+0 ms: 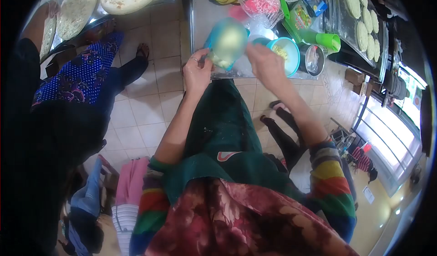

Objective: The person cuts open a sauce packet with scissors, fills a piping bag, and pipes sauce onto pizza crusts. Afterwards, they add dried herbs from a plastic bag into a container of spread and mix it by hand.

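My left hand (199, 71), a ring on one finger, is at the near left edge of a teal container (210, 41). Its thumb and fingers are closed at that edge. Pale yellow food (229, 42) fills the container, but a blur hides its detail. My right hand (266, 64) hovers between the container and a blue-rimmed bowl (298, 58). Its fingers point down and are smeared, so I cannot see whether they hold anything. Inside the bowl are pale yellow shreds (279, 52).
A dark-rimmed pot (314, 60) stands right of the bowl, near a green cup (328, 42). Plastic-wrapped pink stuff (261, 2) lies behind. Flat breads (353, 3) rest on a right-hand tray; larger ones (77, 10) are at left, beside a person in a patterned blue garment (75, 74).
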Motion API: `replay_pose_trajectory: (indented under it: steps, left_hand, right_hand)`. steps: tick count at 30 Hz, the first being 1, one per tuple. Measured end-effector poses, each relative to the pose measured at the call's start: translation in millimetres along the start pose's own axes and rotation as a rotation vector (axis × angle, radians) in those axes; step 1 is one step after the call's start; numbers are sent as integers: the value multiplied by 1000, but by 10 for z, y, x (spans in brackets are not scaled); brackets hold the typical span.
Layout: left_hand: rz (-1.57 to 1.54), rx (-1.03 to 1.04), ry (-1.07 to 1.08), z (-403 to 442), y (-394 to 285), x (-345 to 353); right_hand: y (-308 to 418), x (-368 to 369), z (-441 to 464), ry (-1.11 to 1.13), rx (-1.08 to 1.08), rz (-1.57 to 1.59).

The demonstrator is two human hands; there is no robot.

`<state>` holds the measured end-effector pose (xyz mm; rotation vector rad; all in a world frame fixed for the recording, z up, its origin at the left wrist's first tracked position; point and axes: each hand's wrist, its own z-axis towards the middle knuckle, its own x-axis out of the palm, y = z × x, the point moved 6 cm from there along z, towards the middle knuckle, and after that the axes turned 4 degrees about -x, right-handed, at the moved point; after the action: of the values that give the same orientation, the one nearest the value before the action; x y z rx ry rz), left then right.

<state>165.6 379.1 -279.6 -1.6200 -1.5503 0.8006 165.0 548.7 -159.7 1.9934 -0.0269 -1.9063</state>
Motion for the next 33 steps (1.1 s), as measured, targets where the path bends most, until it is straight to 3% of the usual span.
replay_pose_trajectory:
  steps: [3, 8, 11, 15, 21, 24, 27, 33]
  left_hand:
    - [37, 21, -21, 30, 0, 6]
    - [124, -35, 9, 46, 2, -11]
    - [139, 42, -12, 35, -28, -6]
    - [148, -19, 7, 45, -8, -3]
    - [91, -14, 5, 42, 39, 17]
    - [102, -13, 31, 92, 60, 6]
    - [98, -33, 30, 50, 43, -6]
    - [109, 11, 9, 78, 27, -5]
  right_hand:
    - [-307, 70, 207, 113, 213, -63]
    - [-43, 222, 552, 59, 20, -161]
    - [301, 177, 448, 92, -82, -201]
    - [471, 134, 225, 83, -239, -140]
    - [-106, 151, 400, 72, 30, -150]
    - [108, 338, 220, 184, -62, -86]
    - [205, 59, 84, 159, -45, 8]
    - [-186, 293, 155, 118, -94, -111]
